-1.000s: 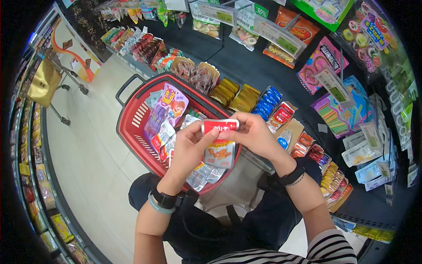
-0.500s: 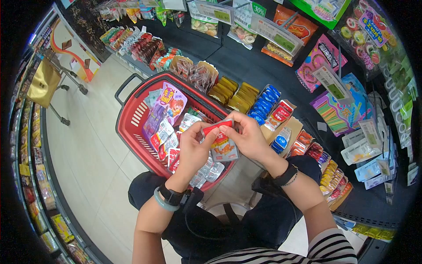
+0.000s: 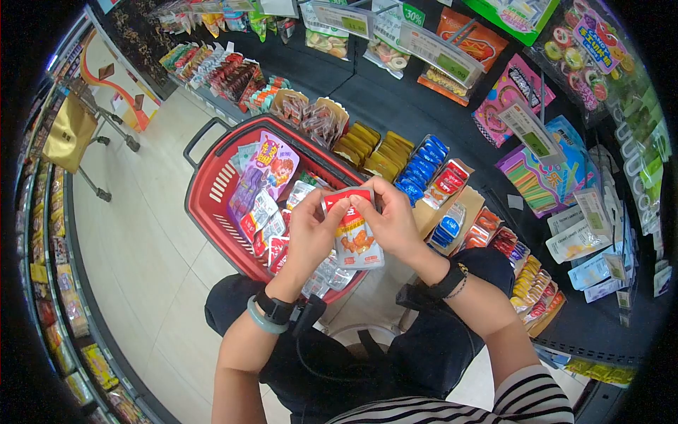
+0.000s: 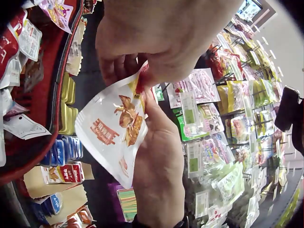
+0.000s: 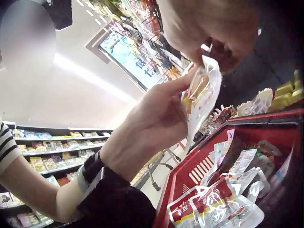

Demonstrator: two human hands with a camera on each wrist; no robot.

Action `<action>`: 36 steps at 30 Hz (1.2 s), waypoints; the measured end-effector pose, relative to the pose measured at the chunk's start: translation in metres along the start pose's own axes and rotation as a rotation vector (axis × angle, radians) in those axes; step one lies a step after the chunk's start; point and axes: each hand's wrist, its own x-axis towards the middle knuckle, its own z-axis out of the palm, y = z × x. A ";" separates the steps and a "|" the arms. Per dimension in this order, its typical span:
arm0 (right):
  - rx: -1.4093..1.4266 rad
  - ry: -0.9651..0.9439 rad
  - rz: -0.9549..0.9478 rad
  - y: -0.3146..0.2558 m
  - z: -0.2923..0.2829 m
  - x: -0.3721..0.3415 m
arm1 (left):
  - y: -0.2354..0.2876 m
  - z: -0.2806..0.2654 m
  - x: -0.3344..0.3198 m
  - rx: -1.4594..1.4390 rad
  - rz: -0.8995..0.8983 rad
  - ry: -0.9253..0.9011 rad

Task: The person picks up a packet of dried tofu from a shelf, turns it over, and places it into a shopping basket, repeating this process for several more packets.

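The left hand (image 3: 311, 230) and the right hand (image 3: 397, 225) together pinch the top edge of a red-and-white snack pouch (image 3: 359, 244), thumbs side by side on its red band. Its printed front, with a picture of browned food pieces, faces up toward the head camera. In the left wrist view the pouch (image 4: 107, 126) hangs down from the fingertips, which partly hide its top. Behind and below the hands is a red shopping basket (image 3: 200, 201) holding a purple pouch (image 3: 281, 157) and several red-and-silver packets (image 3: 263, 212).
A dark shelf (image 3: 402, 92) with hanging sweet bags runs along the right. Boxes of gold packets (image 3: 361, 141), blue packets (image 3: 422, 166) and red packets (image 3: 446, 182) line its lower ledge. A wheeled stand with a gold bag (image 3: 69, 134) is at the far left.
The pouch was tipped with its red top foremost; its lower front has swung into fuller view. Both hands have shifted slightly and keep their pinch at the top edge.
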 end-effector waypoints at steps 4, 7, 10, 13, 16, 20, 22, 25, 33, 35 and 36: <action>0.184 0.026 0.083 -0.003 0.000 0.005 | 0.006 0.007 0.004 -0.245 -0.099 0.032; 0.310 0.004 0.198 -0.015 0.000 0.007 | 0.005 0.003 0.003 -0.250 -0.104 0.000; 0.264 -0.049 0.221 -0.011 0.005 0.005 | 0.003 0.000 0.004 -0.229 -0.075 0.038; 0.253 -0.079 0.188 -0.007 0.004 0.006 | -0.003 -0.002 0.003 -0.188 -0.058 0.053; 0.270 -0.106 0.212 -0.011 0.003 0.005 | -0.006 -0.002 0.003 -0.131 -0.031 0.043; 0.281 -0.113 0.216 -0.008 0.002 0.003 | -0.010 0.001 0.002 -0.164 0.023 0.025; 0.278 -0.111 0.239 -0.007 0.000 0.002 | -0.010 0.002 0.002 -0.124 0.014 0.027; 0.346 -0.100 0.323 -0.014 -0.004 0.001 | 0.001 0.005 0.001 -0.140 -0.068 0.031; 0.576 0.069 0.406 -0.026 -0.013 0.008 | 0.004 0.009 -0.002 -0.252 -0.103 0.015; 0.448 0.088 0.301 -0.014 -0.007 0.005 | 0.003 0.010 -0.004 -0.246 -0.077 0.048; 0.319 0.103 0.197 -0.015 -0.003 0.003 | 0.002 0.010 -0.004 -0.240 -0.049 0.085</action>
